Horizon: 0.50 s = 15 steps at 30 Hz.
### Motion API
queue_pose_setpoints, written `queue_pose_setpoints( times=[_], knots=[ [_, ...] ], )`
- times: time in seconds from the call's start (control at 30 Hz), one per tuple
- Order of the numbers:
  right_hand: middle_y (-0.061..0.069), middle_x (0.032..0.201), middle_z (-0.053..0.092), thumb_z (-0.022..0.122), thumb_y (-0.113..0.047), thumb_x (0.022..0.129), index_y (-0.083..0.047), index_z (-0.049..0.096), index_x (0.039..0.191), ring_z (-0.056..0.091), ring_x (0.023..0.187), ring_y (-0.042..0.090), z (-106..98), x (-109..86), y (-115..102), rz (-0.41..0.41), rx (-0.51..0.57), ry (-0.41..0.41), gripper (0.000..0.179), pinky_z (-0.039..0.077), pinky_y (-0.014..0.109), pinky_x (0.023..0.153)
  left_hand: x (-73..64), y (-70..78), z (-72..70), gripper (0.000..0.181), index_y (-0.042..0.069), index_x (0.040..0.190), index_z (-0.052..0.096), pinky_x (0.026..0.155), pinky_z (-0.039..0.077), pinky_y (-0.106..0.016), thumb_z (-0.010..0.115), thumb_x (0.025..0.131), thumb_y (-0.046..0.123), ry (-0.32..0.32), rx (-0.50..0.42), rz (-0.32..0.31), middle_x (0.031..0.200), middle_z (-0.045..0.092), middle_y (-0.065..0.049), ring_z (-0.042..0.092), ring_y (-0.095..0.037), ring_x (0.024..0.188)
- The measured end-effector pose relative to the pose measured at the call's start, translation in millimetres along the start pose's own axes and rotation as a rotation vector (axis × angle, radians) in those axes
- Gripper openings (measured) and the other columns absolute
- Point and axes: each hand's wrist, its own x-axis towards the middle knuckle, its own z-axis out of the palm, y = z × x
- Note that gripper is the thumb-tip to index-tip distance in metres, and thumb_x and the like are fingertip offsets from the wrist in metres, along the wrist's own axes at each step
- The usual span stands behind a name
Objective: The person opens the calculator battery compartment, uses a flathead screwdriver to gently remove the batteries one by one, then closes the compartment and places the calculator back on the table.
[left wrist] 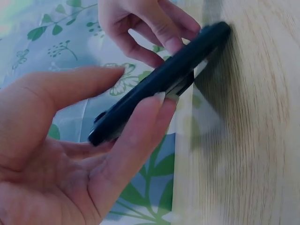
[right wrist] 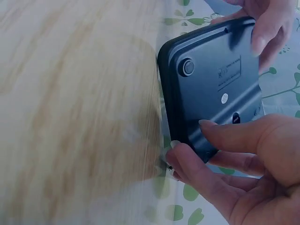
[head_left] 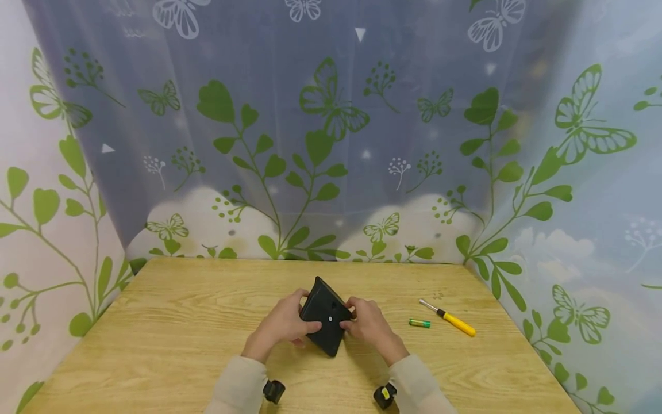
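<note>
A black calculator (head_left: 326,325) is held up on a slant over the table, its back turned toward me. On that back, in the right wrist view, are a round foot (right wrist: 187,67), a small white sticker (right wrist: 224,98) and a printed label. My left hand (head_left: 286,320) holds one side, thumb on the back and fingers behind. My right hand (head_left: 369,325) pinches the opposite edge between thumb and fingers. In the left wrist view the calculator (left wrist: 154,84) appears edge-on, its lower end close over the wood. The key side is mostly hidden.
On the wooden table (head_left: 181,322), right of my hands, lie a green battery (head_left: 419,323) and a screwdriver (head_left: 455,322) with a yellow handle. Tiny bits (head_left: 438,295) sit near the screwdriver's tip. A patterned curtain (head_left: 331,172) stands behind the table and along both sides.
</note>
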Motion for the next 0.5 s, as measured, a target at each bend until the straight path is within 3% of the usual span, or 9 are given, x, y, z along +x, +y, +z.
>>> queue_pose_setpoints(
  times=[0.1,0.4,0.5],
  knots=[
    [0.018,0.099,0.074,0.084,-0.014,0.087,-0.004,0.068,0.112,0.071,0.092,0.031,0,0.2,0,-0.006,-0.012,0.007,0.031,0.061,0.042,0.075,0.4,1.1,1.7,0.071,0.002,0.152,0.039,0.057,0.064,-0.041,0.076,0.091,0.007,0.008,0.009,0.008,0.099,0.067,-0.018,0.072,-0.023,0.064],
    [0.019,0.104,0.076,0.074,-0.015,0.095,-0.002,0.072,0.117,0.072,0.096,0.032,-10,0.1,-2,-0.001,0.031,-0.019,0.026,0.062,0.044,0.079,2.0,5.5,3.1,0.052,0.002,0.138,0.053,0.05,0.056,-0.027,0.075,0.091,0.004,0.136,0.057,0.008,0.09,0.07,-0.015,0.07,-0.021,0.058],
    [0.021,0.107,0.076,0.069,-0.013,0.098,0.0,0.071,0.12,0.075,0.086,0.029,-15,1.2,-1,-0.024,0.074,0.0,0.026,0.062,0.04,0.073,1.7,6.8,3.1,0.05,0.003,0.137,0.056,0.048,0.055,-0.025,0.076,0.091,0.004,0.149,0.061,0.026,0.087,0.07,-0.013,0.068,-0.02,0.055]
  ],
)
